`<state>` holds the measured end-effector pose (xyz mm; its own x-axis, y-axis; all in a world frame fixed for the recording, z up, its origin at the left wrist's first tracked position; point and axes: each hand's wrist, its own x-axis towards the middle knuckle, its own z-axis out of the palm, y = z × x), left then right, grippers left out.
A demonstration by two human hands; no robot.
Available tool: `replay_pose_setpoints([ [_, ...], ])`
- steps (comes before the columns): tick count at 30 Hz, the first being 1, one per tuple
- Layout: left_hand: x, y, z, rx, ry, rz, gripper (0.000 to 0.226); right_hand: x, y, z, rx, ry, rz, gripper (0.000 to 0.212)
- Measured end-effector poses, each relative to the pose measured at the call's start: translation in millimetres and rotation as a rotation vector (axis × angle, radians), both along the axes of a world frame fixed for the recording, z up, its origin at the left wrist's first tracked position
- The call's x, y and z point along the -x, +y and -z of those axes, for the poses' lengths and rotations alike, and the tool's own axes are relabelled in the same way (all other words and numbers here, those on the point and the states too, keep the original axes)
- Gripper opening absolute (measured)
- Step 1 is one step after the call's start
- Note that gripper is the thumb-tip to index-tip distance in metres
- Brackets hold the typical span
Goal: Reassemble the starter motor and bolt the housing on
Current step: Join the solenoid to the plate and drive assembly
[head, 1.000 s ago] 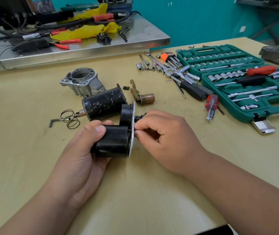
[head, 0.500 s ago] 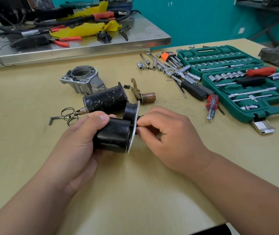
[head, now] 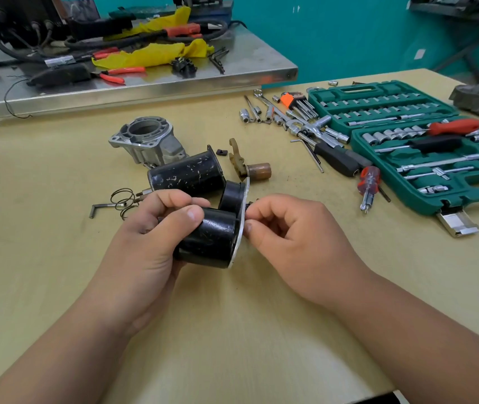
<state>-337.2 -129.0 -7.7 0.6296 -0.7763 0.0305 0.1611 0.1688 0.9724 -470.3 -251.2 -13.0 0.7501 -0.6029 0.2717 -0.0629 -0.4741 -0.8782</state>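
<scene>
The black two-barrelled starter motor body (head: 212, 240) lies with its long axis crosswise, from hand to hand, its silver end plate (head: 239, 228) facing the right hand (head: 293, 243). The left hand (head: 145, 246) grips the nearer barrel, palm under it and thumb over the top, above the tan worktop (head: 57, 272). The right hand's curled forefinger and thumb pinch a small dark part (head: 250, 203) at the plate. Just beyond the left hand lies a scuffed black cylindrical casing (head: 187, 174).

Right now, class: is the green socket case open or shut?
Open: the green socket case lies with both halves spread flat, sockets showing.
</scene>
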Motion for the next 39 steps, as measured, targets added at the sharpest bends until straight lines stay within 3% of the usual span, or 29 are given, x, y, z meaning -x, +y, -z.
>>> replay_pose_setpoints([
  [5, 2.6, -3.1, 0.6, -0.003, -0.013, 0.032, 0.013, 3.6, -4.5, -0.7, -0.169, -0.032, -0.037, 0.011],
  [10, -4.1, -3.8, -1.2, -0.036, -0.029, 0.080, 0.015, 6.3, -5.3, -0.7, -0.171, -0.069, -0.065, 0.016],
  [19, 0.7, 2.8, 0.3, -0.043, -0.259, 0.012, 0.017, 5.9, -6.6, -0.2, -0.175, -0.055, -0.078, 0.015],
  [28, 3.2, -5.1, 1.1, -0.061, -0.109, 0.039, 0.016, 5.6, -8.6, 0.0, -0.123, -0.047, -0.020, 0.019],
  [39, 11.7, 10.1, 2.6, -0.240, -0.496, -0.218, 0.037, -0.6, -8.2, 7.0, -0.132, -0.019, -0.024, 0.012],
])
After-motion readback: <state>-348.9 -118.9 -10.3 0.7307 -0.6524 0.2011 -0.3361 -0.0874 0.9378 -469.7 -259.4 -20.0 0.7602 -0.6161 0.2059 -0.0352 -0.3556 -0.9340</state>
